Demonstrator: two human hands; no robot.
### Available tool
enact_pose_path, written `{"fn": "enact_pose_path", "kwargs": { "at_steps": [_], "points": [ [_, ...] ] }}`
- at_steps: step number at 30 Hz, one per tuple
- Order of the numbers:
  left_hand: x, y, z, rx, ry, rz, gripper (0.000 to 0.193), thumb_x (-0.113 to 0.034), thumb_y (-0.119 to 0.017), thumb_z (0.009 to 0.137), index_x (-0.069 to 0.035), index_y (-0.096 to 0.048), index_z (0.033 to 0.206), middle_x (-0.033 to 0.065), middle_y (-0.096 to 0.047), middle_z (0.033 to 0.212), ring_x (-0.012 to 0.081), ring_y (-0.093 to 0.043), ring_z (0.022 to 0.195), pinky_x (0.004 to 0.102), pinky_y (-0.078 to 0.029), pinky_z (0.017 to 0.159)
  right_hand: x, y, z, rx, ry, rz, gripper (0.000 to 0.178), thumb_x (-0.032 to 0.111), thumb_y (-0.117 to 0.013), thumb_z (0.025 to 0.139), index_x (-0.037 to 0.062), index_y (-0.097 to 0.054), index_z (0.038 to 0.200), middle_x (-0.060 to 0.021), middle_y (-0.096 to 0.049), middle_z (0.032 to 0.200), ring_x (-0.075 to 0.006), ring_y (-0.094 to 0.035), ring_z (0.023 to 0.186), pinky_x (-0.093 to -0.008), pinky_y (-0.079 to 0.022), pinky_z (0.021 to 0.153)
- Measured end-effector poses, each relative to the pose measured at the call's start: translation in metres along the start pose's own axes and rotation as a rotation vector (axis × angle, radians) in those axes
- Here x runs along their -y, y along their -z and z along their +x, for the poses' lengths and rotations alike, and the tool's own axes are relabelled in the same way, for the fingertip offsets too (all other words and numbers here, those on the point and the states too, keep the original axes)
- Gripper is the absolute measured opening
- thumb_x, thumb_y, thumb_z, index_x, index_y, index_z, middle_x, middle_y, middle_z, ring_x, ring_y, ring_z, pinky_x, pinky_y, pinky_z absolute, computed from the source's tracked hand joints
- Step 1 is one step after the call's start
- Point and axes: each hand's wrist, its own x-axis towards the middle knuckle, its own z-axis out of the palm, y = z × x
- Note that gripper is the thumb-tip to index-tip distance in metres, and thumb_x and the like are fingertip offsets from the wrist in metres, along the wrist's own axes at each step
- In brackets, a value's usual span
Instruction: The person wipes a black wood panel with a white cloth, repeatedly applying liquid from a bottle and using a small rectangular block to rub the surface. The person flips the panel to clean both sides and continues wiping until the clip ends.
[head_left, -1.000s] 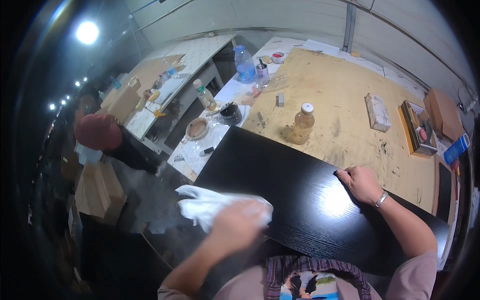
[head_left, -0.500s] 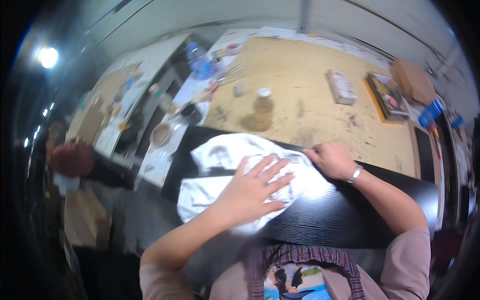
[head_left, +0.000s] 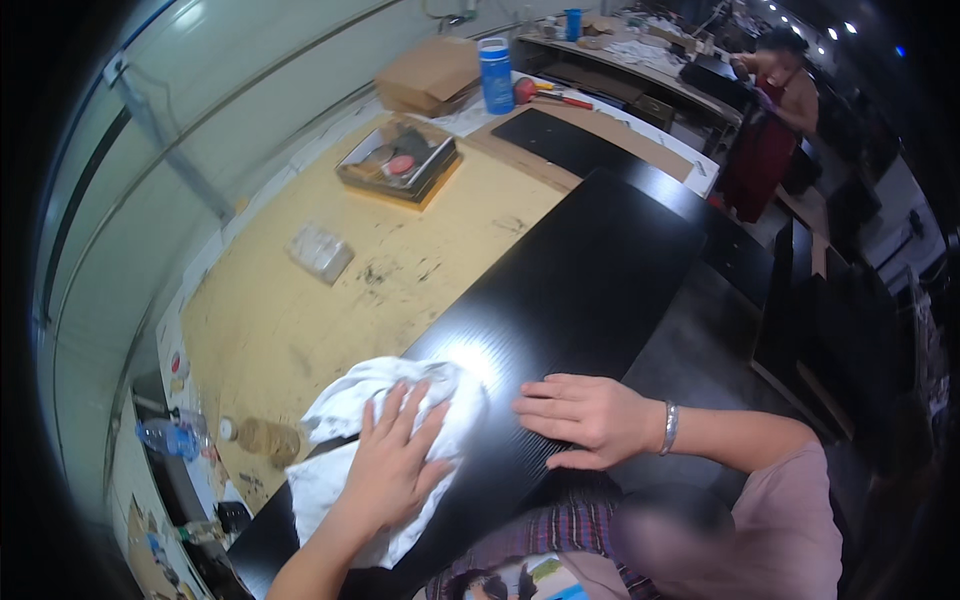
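A long black panel [head_left: 560, 270] with a glossy, fine-grained top runs diagonally from the lower left to the upper right. Across its near left end lies a crumpled white cloth [head_left: 345, 390]. My left hand [head_left: 395, 465] presses flat on that cloth, fingers spread. To the right of the cloth, my right hand [head_left: 590, 415] rests palm down on the bare panel. It holds nothing, and its fingers are stretched out. A bracelet [head_left: 669, 427] circles the right wrist.
On the yellowish worktable [head_left: 270, 330] sit a capped bottle of amber liquid [head_left: 262, 440], a small pale box [head_left: 320, 252] and an open box of odds and ends [head_left: 400, 160]. Beyond are a blue bottle [head_left: 496, 75] and a brown carton [head_left: 430, 75]. A person [head_left: 770, 125] stands at the far right.
The view has swung to the right. My right hand has left the panel's far edge and now lies flat on its top. My left hand stays spread on the cloth.
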Motion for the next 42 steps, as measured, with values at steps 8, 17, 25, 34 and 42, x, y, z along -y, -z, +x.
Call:
{"fn": "enact_pose_path", "kwargs": {
  "at_steps": [8, 17, 25, 34, 42],
  "points": [
    [-0.073, -0.019, 0.246, -0.008, -0.495, 0.002, 0.056, -0.025, -0.054, 0.100, -0.021, -0.044, 0.155, 0.0109, -0.035, 0.164, 0.0347, -0.030, 0.152, 0.0625, -0.022, 0.121, 0.004, -0.039, -0.020, -0.116, 0.062, -0.006, 0.063, 0.034, -0.068, 0.087, -0.0087, -0.058, 0.132, -0.0270, -0.053, 0.146, -0.0368, -0.052, 0.138, -0.0461, -0.043, 0.114],
    [-0.047, 0.009, 0.163, 0.462, -0.517, -0.255, 0.059, -0.016, -0.065, 0.077, -0.034, -0.070, 0.133, -0.0048, -0.049, 0.157, 0.0255, -0.036, 0.151, 0.0645, -0.009, 0.123, -0.001, -0.093, -0.022, -0.372, 0.173, -0.294, 0.044, 0.020, -0.055, 0.089, -0.0084, -0.067, 0.121, -0.0250, -0.065, 0.132, -0.0316, -0.066, 0.120, -0.0379, -0.051, 0.105],
    [-0.113, -0.018, 0.289, 0.305, -0.755, -0.259, 0.067, -0.006, -0.068, 0.084, -0.024, -0.056, 0.146, 0.0022, -0.045, 0.160, 0.0314, -0.035, 0.151, 0.0659, -0.020, 0.121, 0.000, -0.085, -0.020, -0.448, 0.157, -0.175, 0.044, 0.021, -0.050, 0.091, -0.0092, -0.067, 0.118, -0.0248, -0.067, 0.129, -0.0333, -0.065, 0.121, -0.0400, -0.049, 0.108],
    [-0.129, -0.032, 0.321, 0.077, -0.653, -0.197, 0.059, -0.001, -0.063, 0.082, -0.019, -0.065, 0.137, 0.0095, -0.050, 0.155, 0.0345, -0.045, 0.144, 0.0623, -0.031, 0.117, 0.001, -0.084, -0.020, -0.449, 0.109, -0.245, 0.043, 0.021, -0.048, 0.093, -0.0074, -0.066, 0.121, -0.0243, -0.064, 0.132, -0.0318, -0.062, 0.126, -0.0399, -0.046, 0.110],
    [-0.137, -0.025, 0.282, -0.067, -0.698, -0.092, 0.065, -0.012, -0.079, 0.070, -0.014, -0.066, 0.133, 0.0199, -0.058, 0.137, 0.0351, -0.059, 0.107, 0.0478, -0.046, 0.092, -0.001, -0.089, -0.020, -0.500, 0.094, -0.262, 0.047, 0.022, -0.048, 0.091, -0.0102, -0.065, 0.120, -0.0274, -0.064, 0.132, -0.0348, -0.064, 0.123, -0.0412, -0.048, 0.109]
  ]
}}
